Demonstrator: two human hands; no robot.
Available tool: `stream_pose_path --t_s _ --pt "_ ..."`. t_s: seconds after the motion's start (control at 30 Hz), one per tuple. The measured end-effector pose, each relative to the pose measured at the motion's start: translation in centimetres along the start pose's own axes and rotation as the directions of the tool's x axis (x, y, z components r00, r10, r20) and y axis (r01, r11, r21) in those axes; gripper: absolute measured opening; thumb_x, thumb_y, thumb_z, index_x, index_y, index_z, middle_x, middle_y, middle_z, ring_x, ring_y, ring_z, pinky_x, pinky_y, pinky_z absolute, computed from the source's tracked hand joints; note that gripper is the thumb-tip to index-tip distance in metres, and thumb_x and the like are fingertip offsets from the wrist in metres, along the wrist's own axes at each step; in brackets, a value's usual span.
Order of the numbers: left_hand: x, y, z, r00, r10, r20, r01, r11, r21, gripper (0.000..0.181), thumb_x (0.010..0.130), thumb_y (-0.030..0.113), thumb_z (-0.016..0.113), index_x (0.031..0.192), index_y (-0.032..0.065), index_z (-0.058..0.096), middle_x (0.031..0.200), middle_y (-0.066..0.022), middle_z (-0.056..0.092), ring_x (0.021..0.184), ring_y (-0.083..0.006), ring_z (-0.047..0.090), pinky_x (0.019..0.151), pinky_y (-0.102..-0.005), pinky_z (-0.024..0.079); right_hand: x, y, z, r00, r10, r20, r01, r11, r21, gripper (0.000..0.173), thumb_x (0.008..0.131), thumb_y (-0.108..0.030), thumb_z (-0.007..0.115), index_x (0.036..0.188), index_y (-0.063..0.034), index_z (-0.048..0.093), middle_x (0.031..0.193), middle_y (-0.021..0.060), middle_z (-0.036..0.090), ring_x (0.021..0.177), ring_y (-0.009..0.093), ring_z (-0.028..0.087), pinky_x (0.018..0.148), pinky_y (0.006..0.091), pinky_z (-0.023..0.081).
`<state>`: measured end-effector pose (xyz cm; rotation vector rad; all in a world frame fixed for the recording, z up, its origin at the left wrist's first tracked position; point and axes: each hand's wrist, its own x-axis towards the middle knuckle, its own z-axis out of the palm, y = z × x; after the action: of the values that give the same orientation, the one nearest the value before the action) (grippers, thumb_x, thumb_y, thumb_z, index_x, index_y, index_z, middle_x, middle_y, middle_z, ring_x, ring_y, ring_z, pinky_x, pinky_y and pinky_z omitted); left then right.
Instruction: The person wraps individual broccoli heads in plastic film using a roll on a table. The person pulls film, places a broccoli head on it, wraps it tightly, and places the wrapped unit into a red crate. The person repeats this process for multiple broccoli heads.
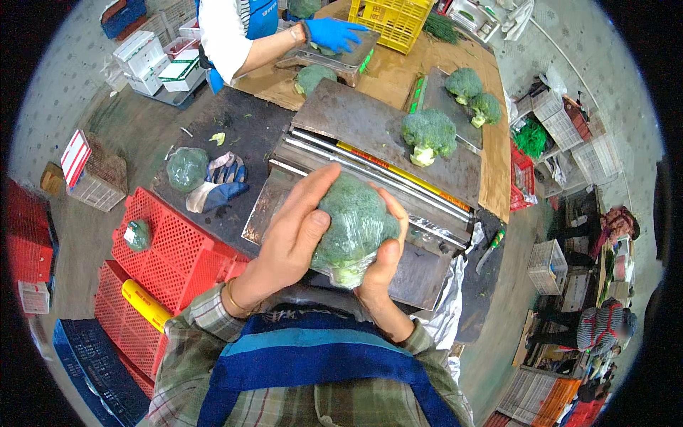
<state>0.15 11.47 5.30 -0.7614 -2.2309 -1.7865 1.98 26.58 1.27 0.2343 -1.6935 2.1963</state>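
Between my two hands is a head of broccoli (355,229) in clear plastic film, its pale stem end turned towards me. My left hand (291,235) presses on its left side, while my right hand (385,256) wraps the right side. Below them stands a film-wrapping machine (341,109) with a metal top and shiny rollers. An unwrapped broccoli head (428,134) rests on the machine's top at the right. To the left, a wrapped broccoli head (187,169) lies on the dark table mat beside a blue-and-white work glove (221,184).
At left, a red plastic crate (165,256) holds one labelled wrapped broccoli head (137,235). A curved knife (491,251) lies at the table's right. Two more broccoli heads (472,96) sit on a scale. Across the table, a co-worker's blue-gloved hand (333,34) is above another scale.
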Motion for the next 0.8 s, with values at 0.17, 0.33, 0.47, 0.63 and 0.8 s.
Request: stream_pose_path --t_s 0.17,0.33,0.47,0.63,0.8 --pt "0.3 -1.5 0.5 1.000 -0.020 -0.008 0.019 0.996 -0.090 0.053 0.102 0.028 0.039 0.146 -0.0025 0.037 0.148 -0.0194 0.041 0.138 -0.0310 0.038 0.114 -0.0376 0.027 0.6 0.6 -1.4 1.000 0.015 -0.013 -0.015 1.000 -0.016 0.086 0.089 -0.068 0.051 0.137 0.0023 0.039 0.136 0.0173 0.048 0.124 0.025 0.049 0.107 0.0393 0.037" --pt "0.5 -0.5 0.5 0.896 -0.365 -0.253 0.116 0.743 -0.660 0.076 0.100 0.061 0.024 0.149 0.0024 0.032 0.154 -0.0143 0.034 0.143 -0.0243 0.031 0.117 -0.0414 0.022 1.2 0.3 -1.2 0.988 0.053 -0.148 -0.013 0.965 0.261 0.086 0.087 -0.069 0.054 0.139 -0.0020 0.040 0.134 0.0182 0.048 0.128 0.030 0.046 0.107 0.0431 0.039" --pt "-1.0 -1.2 2.8 0.887 -0.448 -0.114 0.193 0.583 -0.789 0.061 0.105 0.047 0.029 0.140 -0.0001 0.045 0.140 -0.0129 0.050 0.131 -0.0226 0.045 0.111 -0.0364 0.033 0.7 1.7 -0.1 0.730 -0.671 0.130 0.643 0.610 -0.463 0.088 0.078 -0.069 0.065 0.134 -0.0036 0.044 0.143 0.0245 0.037 0.130 0.046 0.041 0.106 0.0583 0.034" --pt "-1.5 -4.3 0.7 0.894 -0.447 -0.032 0.134 0.335 -0.933 0.050 0.103 0.036 0.035 0.133 -0.0008 0.051 0.128 -0.0140 0.060 0.113 -0.0223 0.060 0.099 -0.0355 0.048 -0.2 1.9 2.8 0.624 -0.706 0.335 0.768 0.475 -0.430 0.082 0.068 -0.059 0.076 0.130 -0.0108 0.054 0.146 0.0170 0.036 0.137 0.051 0.027 0.106 0.0751 0.015" --pt "-1.3 -4.1 -3.4 0.879 -0.367 -0.303 0.003 0.642 -0.767 0.057 0.099 0.045 0.038 0.126 -0.0018 0.057 0.128 -0.0194 0.059 0.116 -0.0306 0.059 0.100 -0.0437 0.047 0.9 -1.1 2.3 0.924 -0.339 0.178 0.350 0.936 -0.034 0.095 0.084 -0.068 0.056 0.151 -0.0073 0.028 0.159 0.0161 0.020 0.145 0.040 0.019 0.116 0.0569 0.016"
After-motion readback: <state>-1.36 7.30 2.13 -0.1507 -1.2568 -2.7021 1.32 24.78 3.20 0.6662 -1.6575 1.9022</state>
